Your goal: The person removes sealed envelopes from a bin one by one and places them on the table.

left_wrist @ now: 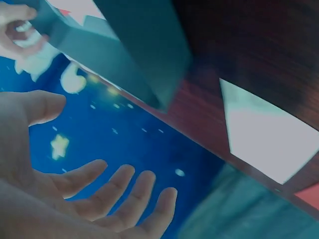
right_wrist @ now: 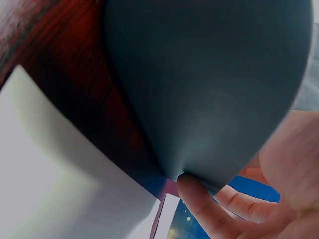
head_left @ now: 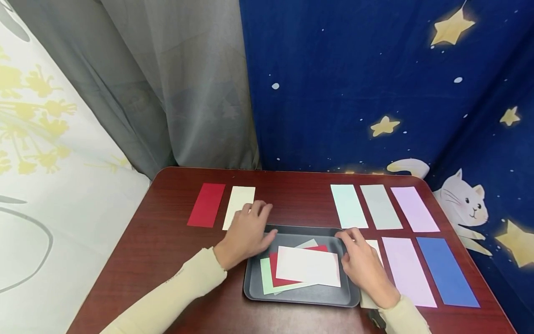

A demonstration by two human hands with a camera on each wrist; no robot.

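A dark grey tray [head_left: 300, 300] holds overlapping paper cards: a white one [head_left: 308, 266] on top, then red [head_left: 273, 271], pale green [head_left: 266, 280] and grey [head_left: 309, 243] ones beneath. My left hand [head_left: 245, 233] is over the tray's far left corner, fingers spread, with nothing between them. In the left wrist view this hand [left_wrist: 107, 194] is beside the tray wall [left_wrist: 154, 64]. At the far right corner, my right hand [head_left: 366, 265] grips the rim. The right wrist view shows a fingertip [right_wrist: 192, 191] against the tray's outer wall [right_wrist: 209, 84].
Red [head_left: 207, 205] and cream [head_left: 238, 206] cards lie left of the tray. To its right are two rows: mint [head_left: 349, 206], grey [head_left: 381, 207] and lilac [head_left: 415, 208] behind; lilac [head_left: 409, 273], blue [head_left: 448, 272] and a partly hidden pale card in front. Curtains [head_left: 333, 116] hang behind the table.
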